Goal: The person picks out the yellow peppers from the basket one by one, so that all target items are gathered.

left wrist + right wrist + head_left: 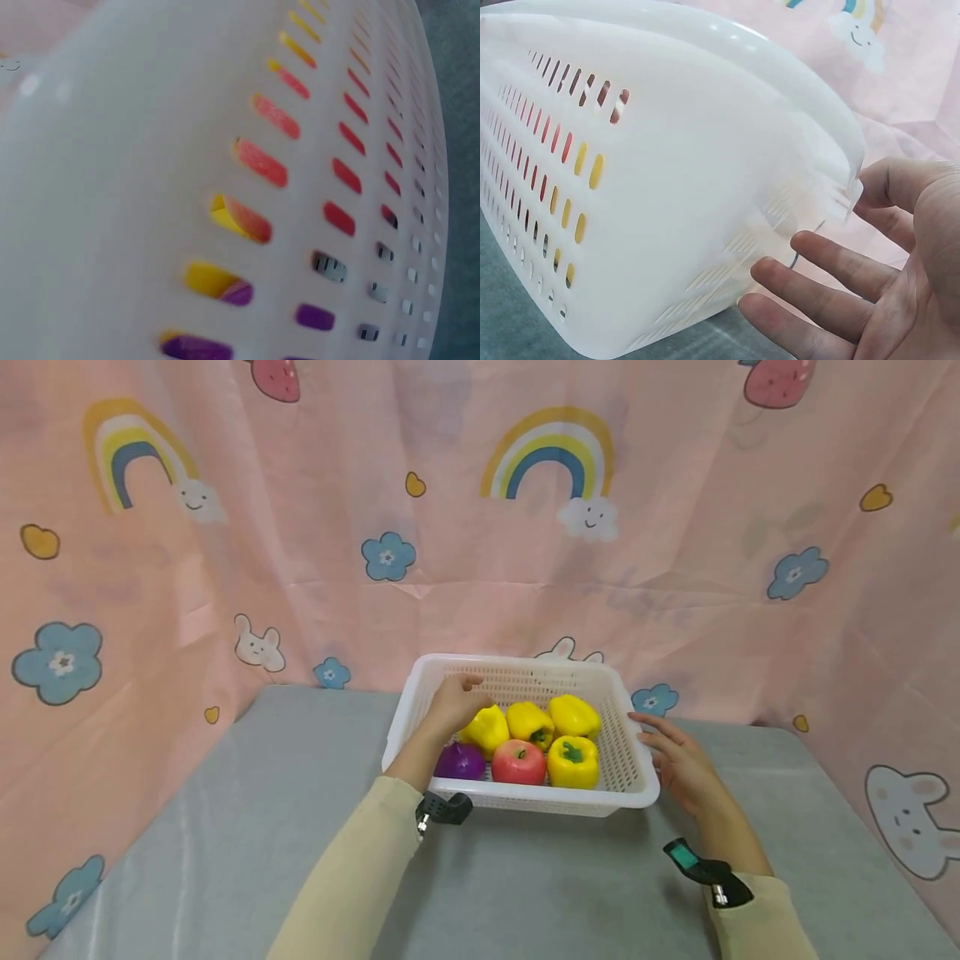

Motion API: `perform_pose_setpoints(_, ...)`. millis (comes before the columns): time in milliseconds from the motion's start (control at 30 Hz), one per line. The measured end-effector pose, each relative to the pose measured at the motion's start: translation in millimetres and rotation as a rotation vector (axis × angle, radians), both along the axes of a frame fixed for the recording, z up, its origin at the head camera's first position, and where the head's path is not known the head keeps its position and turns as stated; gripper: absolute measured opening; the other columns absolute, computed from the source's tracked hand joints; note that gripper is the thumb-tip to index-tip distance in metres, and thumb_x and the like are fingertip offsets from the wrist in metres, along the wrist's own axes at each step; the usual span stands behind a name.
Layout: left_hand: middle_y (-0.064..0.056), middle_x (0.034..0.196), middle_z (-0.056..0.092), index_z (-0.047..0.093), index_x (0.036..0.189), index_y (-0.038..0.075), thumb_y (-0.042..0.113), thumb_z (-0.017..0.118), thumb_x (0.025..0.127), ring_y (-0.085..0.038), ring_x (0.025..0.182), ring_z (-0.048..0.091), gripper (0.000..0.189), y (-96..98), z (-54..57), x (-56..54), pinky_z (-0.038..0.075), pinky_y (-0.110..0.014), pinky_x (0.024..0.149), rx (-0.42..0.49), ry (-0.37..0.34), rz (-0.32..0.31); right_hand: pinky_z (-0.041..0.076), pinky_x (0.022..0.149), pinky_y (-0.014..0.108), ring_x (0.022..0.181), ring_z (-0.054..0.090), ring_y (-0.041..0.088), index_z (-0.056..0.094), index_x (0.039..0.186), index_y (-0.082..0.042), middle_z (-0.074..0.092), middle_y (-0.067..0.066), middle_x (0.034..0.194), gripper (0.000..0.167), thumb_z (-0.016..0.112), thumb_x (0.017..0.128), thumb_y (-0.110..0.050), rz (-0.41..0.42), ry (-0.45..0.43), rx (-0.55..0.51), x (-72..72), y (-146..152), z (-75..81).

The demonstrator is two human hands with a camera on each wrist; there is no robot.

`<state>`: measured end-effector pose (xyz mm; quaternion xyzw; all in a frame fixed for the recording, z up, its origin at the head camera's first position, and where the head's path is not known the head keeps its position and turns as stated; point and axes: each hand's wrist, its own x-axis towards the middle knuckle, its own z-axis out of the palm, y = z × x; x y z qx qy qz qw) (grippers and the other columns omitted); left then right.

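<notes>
A white slotted plastic basket (517, 658) stands on the table, holding fruit and vegetables. My left hand (450, 703) reaches over its left side, fingers extended just above a knobbly yellow item (489, 731). Nearby lie a purple onion (461, 762), a red apple (518, 763) and three yellow bell peppers (573, 763). In the left wrist view, the basket wall (135, 165) hides the hand. At the right end, my right hand (678, 768) touches the basket rim with its fingers loosely spread; the right wrist view shows its fingers (817, 300) beside the wall.
The grey table (247, 860) runs in front of the basket and to both sides. A pink patterned curtain (480, 610) hangs close behind the basket. Each forearm wears a black wrist strap (708, 870) below the hand.
</notes>
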<state>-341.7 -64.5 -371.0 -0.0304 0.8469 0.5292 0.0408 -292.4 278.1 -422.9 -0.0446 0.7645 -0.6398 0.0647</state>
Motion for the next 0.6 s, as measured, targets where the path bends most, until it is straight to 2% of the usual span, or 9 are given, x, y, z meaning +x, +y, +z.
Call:
perform_pose_setpoints(200,-0.017,0.153,0.049,0.050,0.145,0.006,0.020,0.065,0.095,-0.035,0.139,0.049,0.053,-1.1,-2.5,-0.1,0.042,-0.050,0.118,-0.064,0.002,0.005,0.062,0.083,0.027,0.096,0.069,0.002,0.040,0.154,-0.022,0.047,-0.002,0.144,0.055,0.051,0.105,-0.042,-0.018,-0.007,0.024,-0.2,-2.0,2.1)
perform_pose_setpoints(267,-0.017,0.151,0.050,0.050,0.145,0.005,0.021,0.065,0.095,-0.034,0.137,0.051,0.054,-0.8,-2.7,0.7,0.043,-0.049,0.117,-0.093,-0.006,-0.004,0.062,0.083,0.027,0.096,0.069,0.002,0.040,0.154,-0.022,0.046,0.000,0.145,0.055,0.050,0.105,-0.043,-0.024,-0.006,0.035,-0.2,-2.2,2.0)
perform_pose_setpoints(333,-0.018,0.151,0.050,0.049,0.146,0.005,0.023,0.065,0.096,-0.034,0.136,0.051,0.055,-0.3,-3.1,1.3,0.043,-0.048,0.117,-0.120,-0.020,-0.018,0.062,0.083,0.027,0.095,0.070,0.003,0.040,0.154,-0.023,0.049,-0.003,0.140,0.053,0.050,0.105,-0.043,-0.026,-0.006,0.036,-0.1,-2.0,1.5)
perform_pose_setpoints(467,-0.018,0.153,0.049,0.047,0.148,0.005,0.024,0.064,0.096,-0.034,0.136,0.050,0.058,0.2,-3.7,1.8,0.041,-0.048,0.119,-0.157,-0.045,-0.038,0.062,0.082,0.028,0.094,0.071,0.004,0.044,0.151,-0.027,0.053,-0.020,0.124,0.048,0.050,0.105,-0.041,-0.016,-0.011,0.009,0.4,-1.2,0.8)
perform_pose_setpoints(600,-0.016,0.156,0.046,0.045,0.151,0.008,0.024,0.063,0.097,-0.034,0.139,0.049,0.060,-0.4,-4.1,1.1,0.037,-0.051,0.121,-0.162,-0.075,-0.053,0.062,0.081,0.027,0.093,0.071,0.003,0.046,0.148,-0.029,0.055,-0.024,0.119,0.043,0.050,0.106,-0.039,-0.008,-0.012,-0.021,0.9,-1.2,1.3)
